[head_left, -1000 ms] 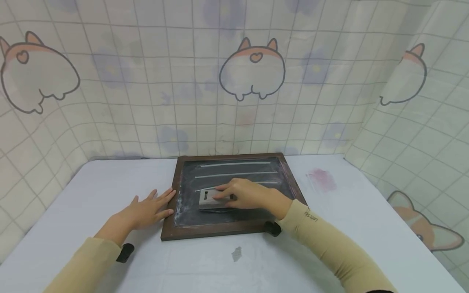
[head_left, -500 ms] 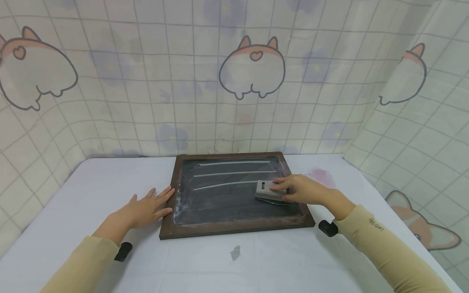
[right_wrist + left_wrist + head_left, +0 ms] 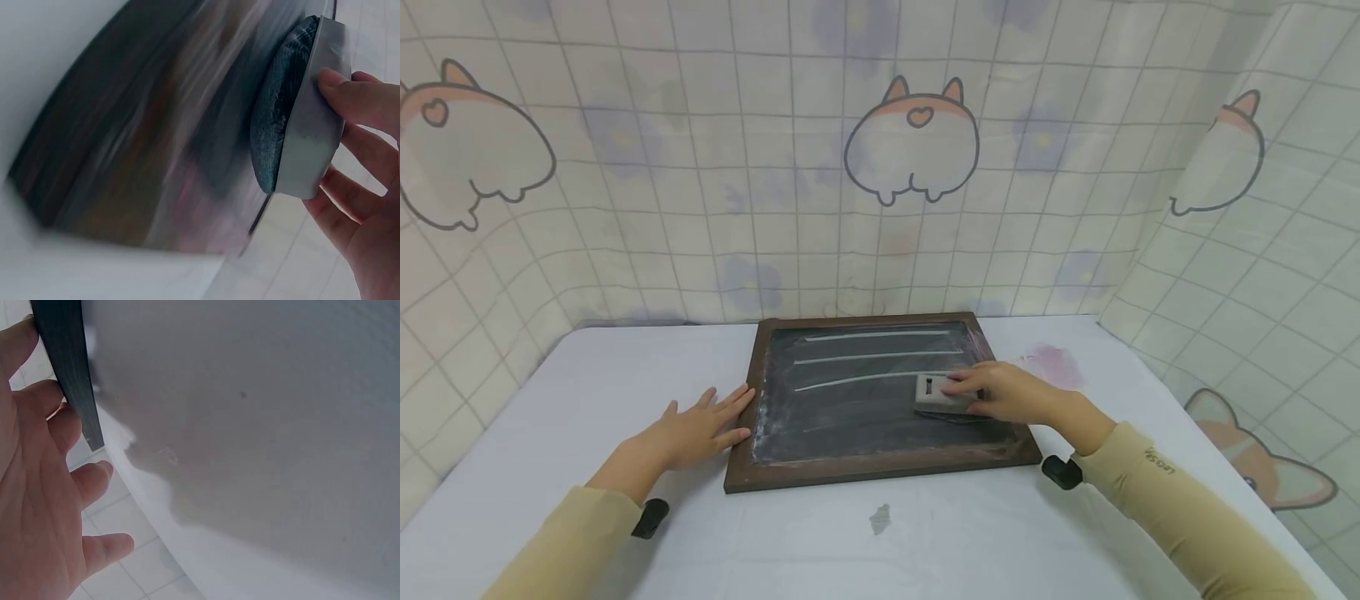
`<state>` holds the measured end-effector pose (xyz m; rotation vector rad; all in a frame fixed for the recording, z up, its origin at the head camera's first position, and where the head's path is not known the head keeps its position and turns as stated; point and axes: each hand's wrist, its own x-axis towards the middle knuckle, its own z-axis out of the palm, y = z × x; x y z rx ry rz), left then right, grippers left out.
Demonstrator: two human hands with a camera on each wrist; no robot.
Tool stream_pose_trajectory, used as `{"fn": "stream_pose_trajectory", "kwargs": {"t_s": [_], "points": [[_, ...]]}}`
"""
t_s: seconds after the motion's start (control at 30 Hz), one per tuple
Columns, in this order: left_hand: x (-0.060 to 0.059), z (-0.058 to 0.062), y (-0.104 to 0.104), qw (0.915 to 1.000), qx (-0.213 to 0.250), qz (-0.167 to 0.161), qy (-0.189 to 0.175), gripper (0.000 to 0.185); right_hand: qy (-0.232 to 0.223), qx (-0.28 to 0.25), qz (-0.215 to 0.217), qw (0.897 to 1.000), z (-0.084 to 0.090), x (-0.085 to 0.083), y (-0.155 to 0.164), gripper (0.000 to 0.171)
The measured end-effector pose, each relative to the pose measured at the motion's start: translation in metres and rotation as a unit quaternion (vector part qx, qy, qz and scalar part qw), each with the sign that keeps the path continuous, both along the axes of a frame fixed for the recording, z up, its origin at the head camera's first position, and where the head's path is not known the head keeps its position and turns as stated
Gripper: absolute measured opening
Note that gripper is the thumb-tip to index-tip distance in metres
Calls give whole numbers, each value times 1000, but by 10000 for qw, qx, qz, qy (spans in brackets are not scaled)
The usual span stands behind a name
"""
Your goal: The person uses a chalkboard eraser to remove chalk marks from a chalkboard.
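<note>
A brown-framed blackboard (image 3: 835,429) lies flat on the table, with three roughly parallel chalk lines (image 3: 880,357) across its upper half. My right hand (image 3: 1026,393) grips a grey chalkboard eraser (image 3: 936,395) on the board's right part, below the lowest line. In the right wrist view, thumb and fingers hold the eraser's light back (image 3: 312,119), and its dark padded side (image 3: 284,109) faces the board. My left hand (image 3: 681,433) is spread at the board's left edge, fingertips touching the frame; the left wrist view shows fingers against the frame's side (image 3: 72,369).
The white table (image 3: 820,550) has a pink stain (image 3: 1054,367) right of the board and a grey patch (image 3: 881,519) in front. A checked curtain with cartoon animals (image 3: 912,150) stands behind and along both sides.
My right hand has swept the eraser from the board's middle to its right side, then shifted slightly back left. The left hand stays at the frame. The three chalk lines remain visible.
</note>
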<state>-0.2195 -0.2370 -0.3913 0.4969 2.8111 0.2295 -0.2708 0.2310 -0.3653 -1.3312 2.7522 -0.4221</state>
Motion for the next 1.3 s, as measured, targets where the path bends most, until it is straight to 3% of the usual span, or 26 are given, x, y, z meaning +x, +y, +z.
{"fn": "stream_pose_trajectory", "kwargs": {"t_s": [0.1, 0.33, 0.53, 0.67, 0.87, 1.13, 1.3], "points": [[-2, -1, 2, 10000, 6, -28, -8, 76, 104, 127, 177, 9997, 0, 2, -25, 45], [-1, -2, 2, 10000, 8, 9, 11, 77, -307, 174, 732, 9967, 0, 2, -108, 45], [1, -3, -2, 10000, 25, 30, 3, 77, -79, 452, 1222, 9914, -1, 15, -173, 46], [0, -2, 0, 10000, -10, 57, -21, 76, 150, 596, 1258, 9902, 2, 20, -190, 46], [0, 0, 1, 10000, -2, 72, -7, 75, -114, 424, 715, 9965, 2, 7, -168, 45], [-1, -1, 2, 10000, -33, 30, -3, 75, -265, 82, -62, 9996, 2, -10, -92, 46], [-1, -3, 1, 10000, -52, 45, 13, 75, -85, 3, -465, 9989, 0, -12, -53, 43]]}}
